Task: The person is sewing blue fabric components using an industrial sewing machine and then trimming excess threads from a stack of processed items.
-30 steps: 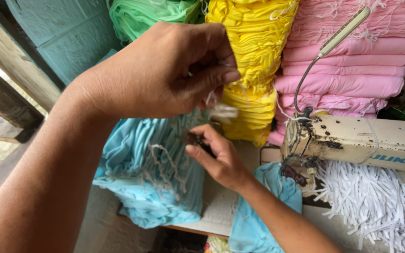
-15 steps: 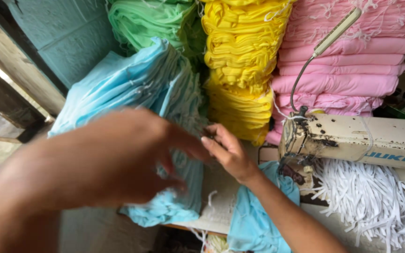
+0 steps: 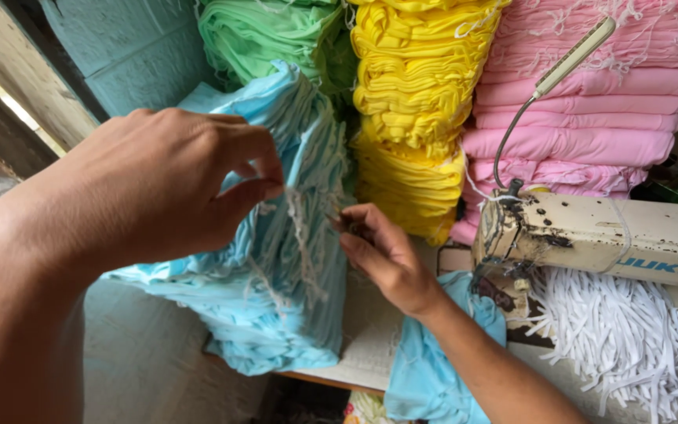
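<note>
My left hand point(image 3: 158, 188) fills the near left, thumb and forefinger pinched on a thin white elastic strip point(image 3: 300, 224). The strip hangs in front of a leaning stack of light blue fabric pieces point(image 3: 284, 306). My right hand point(image 3: 386, 255) is just right of that stack, palm up, its fingertips closed on a small dark tool point(image 3: 347, 225). What kind of tool it is cannot be made out. A further light blue piece point(image 3: 425, 369) lies under my right forearm on the table.
A worn cream sewing machine point(image 3: 614, 232) with a bendable lamp point(image 3: 574, 55) stands at the right, above a heap of white elastic strips point(image 3: 629, 338). Green point(image 3: 260, 35), yellow point(image 3: 417, 102) and pink point(image 3: 590, 118) fabric stacks line the back.
My left hand has come down and to the left from in front of the yellow stack, uncovering the blue stack. My right hand has hardly moved.
</note>
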